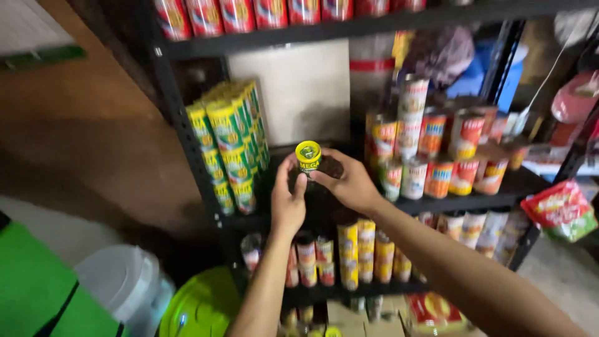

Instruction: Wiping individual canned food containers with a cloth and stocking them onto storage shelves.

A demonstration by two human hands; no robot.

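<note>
Yellow-lidded can (308, 155) sits between both hands in front of the black metal shelf (187, 143), level with its middle board. The left hand (286, 203) comes up from below, its fingers (300, 185) closed narrowly against the can's lower side, so the weight seems to rest there. The right hand (350, 183) reaches in from the right of the can and wraps over a dark can body just beside it, thumb and fingers curled tight; the pair look held together as a stack, lid facing the camera. Left of the can stands a tilted block of green-and-yellow cans (231, 146), packed in rows on the same board. Right of it, red-and-orange cans (458, 153) are piled in tiers. Below the can, shorter yellow tins (365, 253) fill the lower board, and a lime-green plastic lid (203, 306) lies near the floor.
</note>
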